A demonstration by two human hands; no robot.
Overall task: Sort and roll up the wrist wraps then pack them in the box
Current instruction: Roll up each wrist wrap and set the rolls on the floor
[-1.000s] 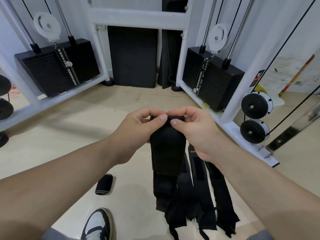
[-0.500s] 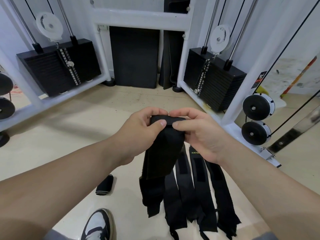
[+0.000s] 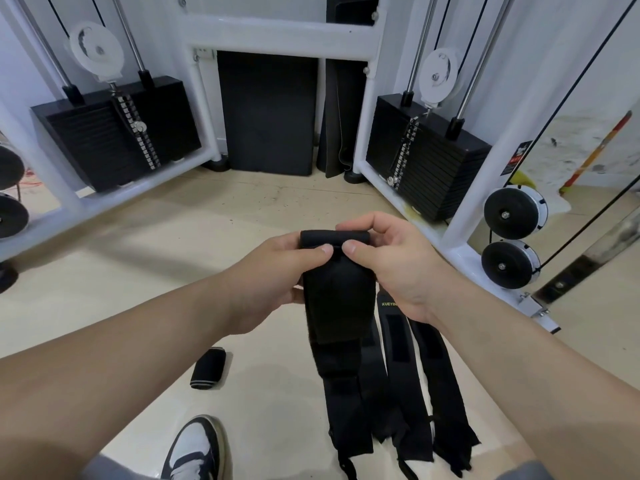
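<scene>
Both hands hold one black wrist wrap (image 3: 337, 299) up in front of me. Its top end is turned over into a small roll between my fingers, and the rest hangs down. My left hand (image 3: 277, 275) pinches the roll's left side with thumb and fingers. My right hand (image 3: 388, 261) pinches the right side. Several more black wrist wraps (image 3: 401, 372) lie flat side by side on the floor below, partly hidden by the hanging one. A finished rolled wrap (image 3: 209, 368) lies on the floor to the left. No box is in view.
I stand on a beige floor (image 3: 242, 216) inside a white cable machine frame (image 3: 284, 32). Black weight stacks (image 3: 114, 133) (image 3: 429, 168) sit left and right, and black mats (image 3: 266, 112) lean at the back. My shoe (image 3: 195, 448) shows at the bottom.
The top end of the held wrap has been turned over into a tighter roll. The hanging tail swung left, then back to the middle.
</scene>
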